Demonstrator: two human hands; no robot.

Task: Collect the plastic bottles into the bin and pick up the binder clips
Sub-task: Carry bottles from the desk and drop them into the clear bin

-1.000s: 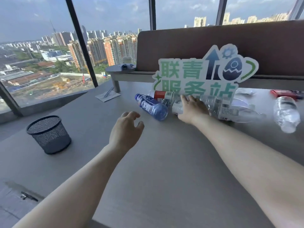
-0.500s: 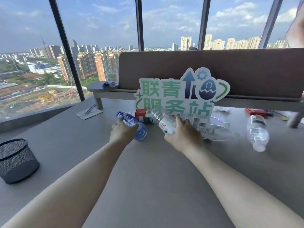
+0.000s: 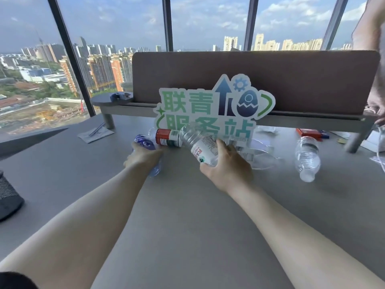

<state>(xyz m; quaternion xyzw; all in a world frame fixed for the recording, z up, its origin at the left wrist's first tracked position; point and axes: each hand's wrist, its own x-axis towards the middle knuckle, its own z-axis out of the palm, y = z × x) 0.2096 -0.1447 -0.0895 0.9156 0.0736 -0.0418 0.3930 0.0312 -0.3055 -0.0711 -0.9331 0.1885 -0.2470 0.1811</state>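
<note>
Clear plastic, the white-labelled bottle (image 3: 201, 147) sits tilted in my right hand (image 3: 227, 165), fingers wrapped round it, lifted off the grey table (image 3: 187, 215); my left hand (image 3: 143, 156) closes over the blue bottle (image 3: 145, 142) lying on the table; a red-labelled bottle (image 3: 166, 137) lies just beyond; another clear bottle (image 3: 307, 158) rests far right; the mesh bin (image 3: 8, 197) stands at the left edge.

Tall windows (image 3: 208, 21) with dark frames show a sunlit city and cloudy blue sky. A grey surface (image 3: 187, 215) runs to a brown divider (image 3: 291, 80) along its far edge, above a low shelf (image 3: 112, 100).
</note>
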